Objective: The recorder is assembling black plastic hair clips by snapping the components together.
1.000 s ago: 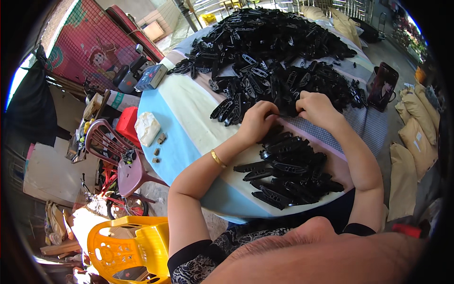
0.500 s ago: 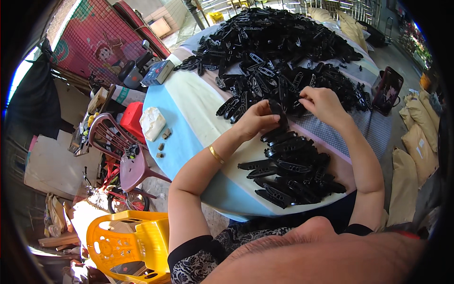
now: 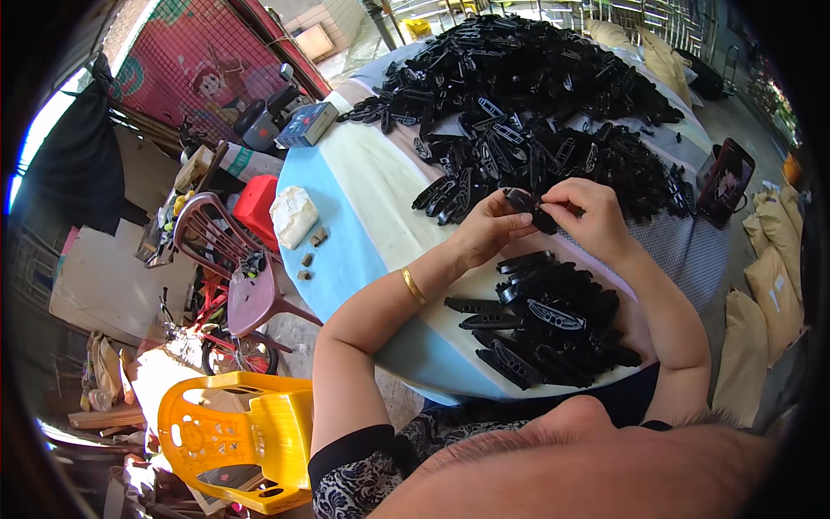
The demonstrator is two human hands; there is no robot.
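Nearest the person, a small heap of black plastic parts (image 3: 553,324) lies on the round table (image 3: 363,216), and just above it both hands hold one elongated black plastic piece (image 3: 529,206) over the tabletop, the left hand (image 3: 486,229) pinching its near end and the right hand (image 3: 590,216) closed on its far end. Beyond the hands a far larger pile of like black parts (image 3: 536,95), too many to count, covers the table's far half. At the left rim lie one white crumpled bag (image 3: 292,214) and three small brown bits (image 3: 311,251); one yellow plastic chair (image 3: 233,437) stands below.
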